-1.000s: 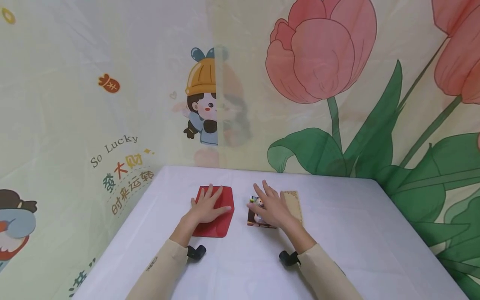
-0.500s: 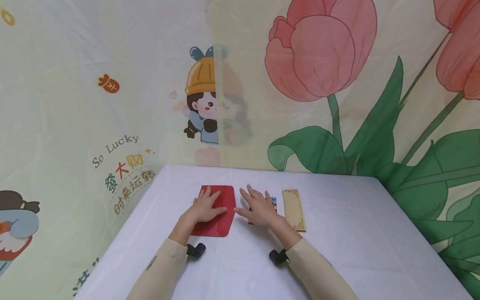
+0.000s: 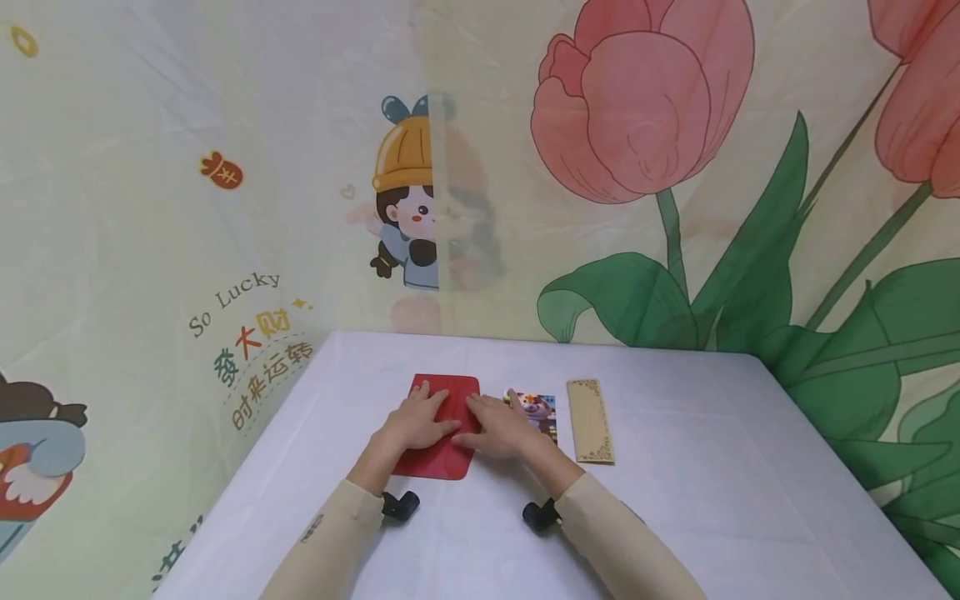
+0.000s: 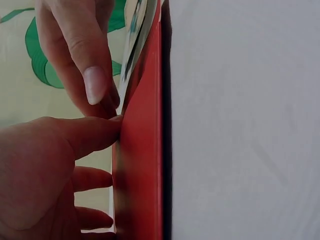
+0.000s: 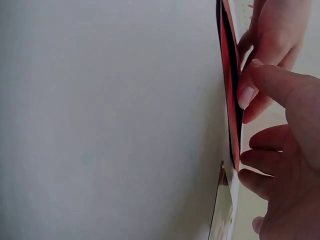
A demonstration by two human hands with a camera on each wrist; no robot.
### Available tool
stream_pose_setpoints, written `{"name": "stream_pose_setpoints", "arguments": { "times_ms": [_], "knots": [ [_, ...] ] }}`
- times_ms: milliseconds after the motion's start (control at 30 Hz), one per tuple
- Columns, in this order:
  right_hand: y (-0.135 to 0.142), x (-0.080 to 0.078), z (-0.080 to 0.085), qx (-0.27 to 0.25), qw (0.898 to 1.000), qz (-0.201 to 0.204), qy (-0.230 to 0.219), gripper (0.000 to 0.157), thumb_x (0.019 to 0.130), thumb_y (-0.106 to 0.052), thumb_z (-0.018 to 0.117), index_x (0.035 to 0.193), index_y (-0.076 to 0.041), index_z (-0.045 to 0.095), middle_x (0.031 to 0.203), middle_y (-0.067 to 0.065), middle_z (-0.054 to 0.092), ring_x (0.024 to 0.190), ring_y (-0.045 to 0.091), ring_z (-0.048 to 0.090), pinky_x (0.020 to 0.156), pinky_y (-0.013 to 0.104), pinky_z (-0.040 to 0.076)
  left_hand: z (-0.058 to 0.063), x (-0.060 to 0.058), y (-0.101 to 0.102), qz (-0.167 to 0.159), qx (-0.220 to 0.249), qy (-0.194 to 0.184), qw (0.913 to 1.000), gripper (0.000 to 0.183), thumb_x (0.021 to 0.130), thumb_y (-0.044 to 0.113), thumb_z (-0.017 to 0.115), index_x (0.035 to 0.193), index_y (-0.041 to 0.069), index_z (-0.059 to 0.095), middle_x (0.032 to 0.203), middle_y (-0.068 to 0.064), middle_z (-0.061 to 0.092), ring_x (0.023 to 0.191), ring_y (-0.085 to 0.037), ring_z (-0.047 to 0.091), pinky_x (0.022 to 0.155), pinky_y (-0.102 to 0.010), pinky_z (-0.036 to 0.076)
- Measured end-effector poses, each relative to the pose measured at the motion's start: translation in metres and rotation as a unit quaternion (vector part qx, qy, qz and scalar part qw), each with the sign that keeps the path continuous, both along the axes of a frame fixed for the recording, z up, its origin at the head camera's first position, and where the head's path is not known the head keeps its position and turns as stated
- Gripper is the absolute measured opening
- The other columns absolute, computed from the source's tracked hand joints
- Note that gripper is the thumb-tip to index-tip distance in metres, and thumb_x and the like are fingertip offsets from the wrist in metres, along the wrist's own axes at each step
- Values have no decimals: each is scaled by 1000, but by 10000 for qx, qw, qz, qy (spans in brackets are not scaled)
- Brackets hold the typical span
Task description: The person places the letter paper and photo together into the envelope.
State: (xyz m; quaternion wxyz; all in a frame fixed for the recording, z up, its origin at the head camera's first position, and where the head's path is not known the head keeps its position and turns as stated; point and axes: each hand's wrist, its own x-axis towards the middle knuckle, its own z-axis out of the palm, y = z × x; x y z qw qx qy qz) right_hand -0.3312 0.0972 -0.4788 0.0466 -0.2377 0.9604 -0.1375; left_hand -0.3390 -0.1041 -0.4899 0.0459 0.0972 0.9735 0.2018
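A flat red envelope (image 3: 442, 462) lies on the white table. My left hand (image 3: 416, 419) rests on it with fingers spread, the thumb pointing right across the paper. At the envelope's right edge, my right hand (image 3: 501, 427) touches it with fairly straight fingers. In the left wrist view, my left thumb presses on the red paper (image 4: 142, 150) and my right hand (image 4: 77, 47) is just beyond it. The right wrist view has the envelope (image 5: 231, 100) edge-on, with a dark gap between its layers. A colourful picture card (image 3: 540, 408) lies partly under my right hand.
To the right of the picture card lies a tan strip of paper (image 3: 591, 421) with an ornate border. The white table (image 3: 690, 500) meets a printed cloth backdrop (image 3: 480, 317) at its back edge. Dark wrist cameras sit below both hands.
My right hand has moved left from over the picture card to the envelope's edge, uncovering more of the card and the tan strip. My left hand and the envelope have shifted slightly right.
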Motion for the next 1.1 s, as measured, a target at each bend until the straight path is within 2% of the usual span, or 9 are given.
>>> {"name": "stream_pose_setpoints", "arguments": {
  "times_ms": [167,433,567,700,967,1100],
  "knots": [
    [4,-1,-6,-347,9991,-86,-247,81,92,-58,70,156,-14,48,160,6,50,153,27,40,127,67,8,3,2,7,23,-157,-21,9999,80,92,46,74,158,13,44,166,-24,32,154,-46,30,103,-70,48],
    [10,-1,-14,-752,9968,-35,-284,78,90,-50,77,153,-12,51,162,7,47,153,29,39,126,69,8,2,3,12,13,-258,27,9997,79,94,47,72,159,15,41,168,-24,29,156,-46,26,107,-72,43],
    [11,-4,-16,-784,9965,-49,-300,79,89,-47,80,153,-10,51,164,8,44,154,30,37,126,69,8,1,1,12,-188,-257,131,9994,76,97,47,68,161,20,39,170,-24,23,158,-48,19,118,-70,32],
    [12,-6,-17,-793,9963,-116,-324,80,88,-47,80,154,-11,50,165,8,42,155,30,35,126,69,9,-1,-2,10,-482,-313,250,9980,71,98,48,66,160,25,42,170,-23,26,157,-50,17,124,-70,19],
    [14,-5,-15,-906,9947,-151,-462,81,88,-47,80,155,-13,49,166,7,40,156,30,33,126,69,7,-3,-6,9,-857,-25,161,9962,63,100,43,65,157,25,47,169,-20,29,156,-54,19,123,-73,15],
    [15,-4,-16,-924,9943,-89,-529,80,90,-48,79,155,-12,49,167,7,39,157,30,32,126,68,6,-3,-6,7,-888,150,83,9959,53,102,39,63,153,27,54,169,-18,30,156,-54,19,122,-74,16]
  ]
}}
